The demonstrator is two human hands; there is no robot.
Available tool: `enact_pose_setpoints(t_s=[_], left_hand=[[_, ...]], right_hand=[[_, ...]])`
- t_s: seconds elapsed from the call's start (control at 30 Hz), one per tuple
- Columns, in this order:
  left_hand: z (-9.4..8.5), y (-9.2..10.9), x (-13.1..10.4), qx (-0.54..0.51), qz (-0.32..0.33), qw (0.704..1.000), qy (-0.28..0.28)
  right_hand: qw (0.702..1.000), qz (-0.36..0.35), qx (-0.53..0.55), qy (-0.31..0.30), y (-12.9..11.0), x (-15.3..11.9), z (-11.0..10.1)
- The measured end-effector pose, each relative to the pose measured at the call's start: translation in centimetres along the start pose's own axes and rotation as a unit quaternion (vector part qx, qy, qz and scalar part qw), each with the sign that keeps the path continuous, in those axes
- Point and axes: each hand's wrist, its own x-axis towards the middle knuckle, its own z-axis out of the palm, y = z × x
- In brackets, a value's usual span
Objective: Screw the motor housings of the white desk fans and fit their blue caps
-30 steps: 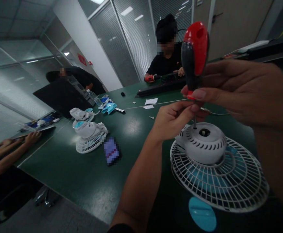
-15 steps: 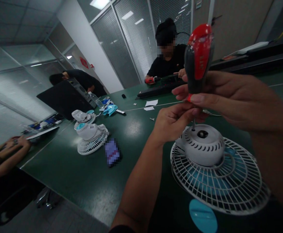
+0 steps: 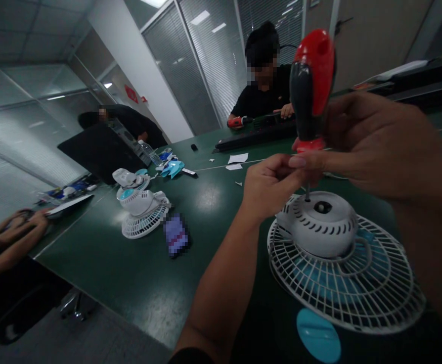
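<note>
A red and black screwdriver point(image 3: 314, 86) stands almost upright, its tip in a hole on top of the white motor housing point(image 3: 325, 232) of a fan. My right hand point(image 3: 376, 146) grips the lower handle and collar from the right. The fingers of my left hand point(image 3: 268, 184) are closed around the shaft just above the housing, touching my right thumb. Below the housing, the fan's white wire grille point(image 3: 393, 303) lies flat, with blue blades showing through it. A blue oval piece point(image 3: 318, 336) rests by the grille's near edge.
Left of my arm are a pixelated purple object point(image 3: 176, 235) and another white fan assembly point(image 3: 141, 205). Paper scraps point(image 3: 237, 158), blue parts point(image 3: 173, 169) and a bottle point(image 3: 148, 151) lie farther back. Across the table point(image 3: 130, 273), a person holds a red power tool point(image 3: 238, 122).
The screwdriver's handle has turned, showing a different side of its red and black grip. My right fingers have shifted around it. The view has moved slightly.
</note>
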Motion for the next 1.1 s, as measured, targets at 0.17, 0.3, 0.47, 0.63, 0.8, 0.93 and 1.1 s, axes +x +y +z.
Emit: enact_pose_setpoints(t_s=[0.17,0.3,0.47,0.63,0.8,0.93,1.1], left_hand=[[-0.2,0.0,0.1,0.005,0.012,1.0,-0.028],[-0.5,0.3,0.0,-0.025,0.025,0.996,-0.083],[-0.9,1.0,-0.2,-0.05,0.015,0.99,-0.128],[-0.7,0.7,-0.2,-0.033,-0.016,0.997,-0.073],[-0.4,0.0,0.0,-0.021,0.017,1.0,-0.01],[-0.5,-0.2,0.1,-0.001,0.034,0.999,-0.022],[-0.8,0.2,-0.1,-0.007,0.054,0.995,-0.083]], right_hand=[[0.999,-0.022,-0.016,-0.04,-0.1,-0.1,0.2],[0.993,-0.001,0.068,-0.095,-0.6,-0.2,-0.3],[0.994,-0.008,0.037,-0.101,-0.9,-0.4,-0.4],[0.999,-0.011,0.033,-0.021,-1.1,-0.6,0.0],[0.999,-0.025,0.033,-0.014,-0.2,-0.4,0.3],[0.996,-0.066,-0.043,-0.044,0.5,0.0,0.0],[0.991,-0.018,0.048,-0.126,-0.3,0.1,-0.4]])
